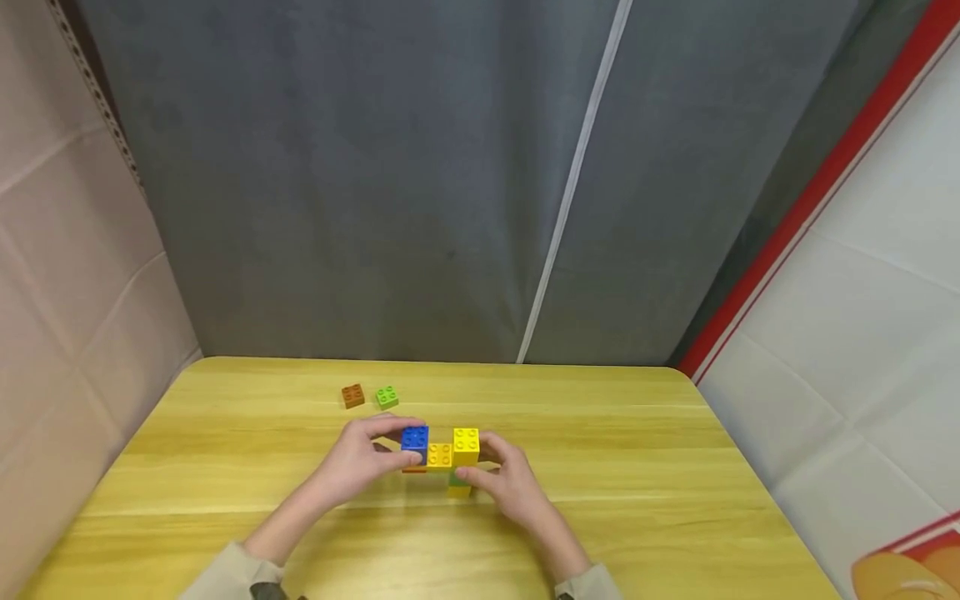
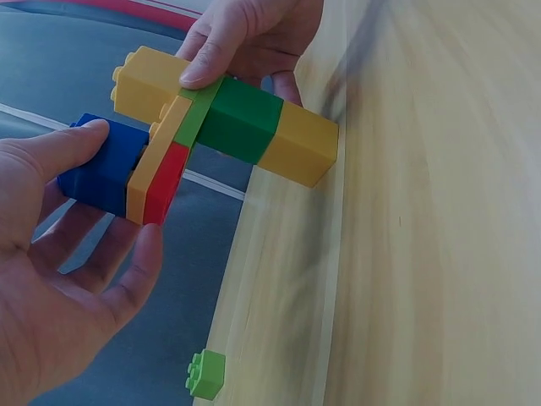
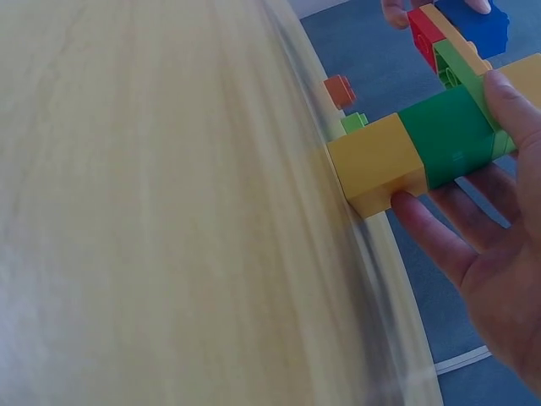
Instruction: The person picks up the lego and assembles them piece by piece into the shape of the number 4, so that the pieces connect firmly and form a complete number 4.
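Observation:
A small structure of toy building bricks stands between the two hands. My left hand (image 1: 354, 462) pinches the blue brick (image 1: 415, 438) at its left end, thumb on the near side. The right hand (image 1: 516, 485) grips the structure's right side, thumb at the joint under the upper yellow brick (image 1: 466, 442). A thin yellow-orange piece (image 1: 439, 455) spans between the blue and upper yellow bricks. Below it, the left wrist view shows a red brick (image 2: 166, 186) and a light green piece (image 2: 199, 110). A dark green brick (image 2: 245, 120) and lower yellow brick (image 2: 300, 145) form the leg.
Farther back on the wooden table (image 1: 637, 467) lie a brown-orange brick (image 1: 352, 396) and a loose light green brick (image 1: 387, 397), side by side. A grey curtain (image 1: 375, 208) hangs behind the table, with pale panels (image 1: 847, 333) at the sides.

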The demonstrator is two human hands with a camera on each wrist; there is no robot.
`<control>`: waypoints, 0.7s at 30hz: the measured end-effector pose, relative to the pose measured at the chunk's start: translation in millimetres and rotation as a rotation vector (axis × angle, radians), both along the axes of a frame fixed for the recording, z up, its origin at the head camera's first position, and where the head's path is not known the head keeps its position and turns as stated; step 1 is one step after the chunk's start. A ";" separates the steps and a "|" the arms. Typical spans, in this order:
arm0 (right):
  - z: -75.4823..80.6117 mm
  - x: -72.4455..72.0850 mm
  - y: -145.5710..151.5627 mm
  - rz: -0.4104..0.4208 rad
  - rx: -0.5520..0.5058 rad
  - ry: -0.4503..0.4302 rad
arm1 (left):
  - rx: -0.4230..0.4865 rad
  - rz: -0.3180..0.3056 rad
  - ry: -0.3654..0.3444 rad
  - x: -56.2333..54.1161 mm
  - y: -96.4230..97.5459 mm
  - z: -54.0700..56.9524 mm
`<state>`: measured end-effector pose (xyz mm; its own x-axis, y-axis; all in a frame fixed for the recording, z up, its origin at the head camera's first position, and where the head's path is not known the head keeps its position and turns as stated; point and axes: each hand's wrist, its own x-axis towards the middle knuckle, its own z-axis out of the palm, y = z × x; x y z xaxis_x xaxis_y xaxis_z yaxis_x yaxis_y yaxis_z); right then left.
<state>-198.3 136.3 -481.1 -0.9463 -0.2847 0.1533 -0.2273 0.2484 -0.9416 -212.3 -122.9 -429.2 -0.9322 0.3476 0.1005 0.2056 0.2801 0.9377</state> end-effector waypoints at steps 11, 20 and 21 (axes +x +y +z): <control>1.0 1.9 1.1 -0.003 -0.005 0.001 | 0.016 0.004 0.023 4.9 1.3 -3.3; 1.9 0.5 1.6 0.011 -0.008 0.011 | 0.044 0.012 -0.010 7.4 2.0 -5.2; 1.4 0.5 1.8 0.015 -0.013 0.008 | 0.045 0.013 -0.010 7.3 2.4 -5.0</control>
<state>-197.7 138.1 -479.8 -0.9407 -0.2964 0.1651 -0.2387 0.2324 -0.9429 -204.9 -120.5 -434.3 -0.9375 0.3312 0.1064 0.1927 0.2397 0.9515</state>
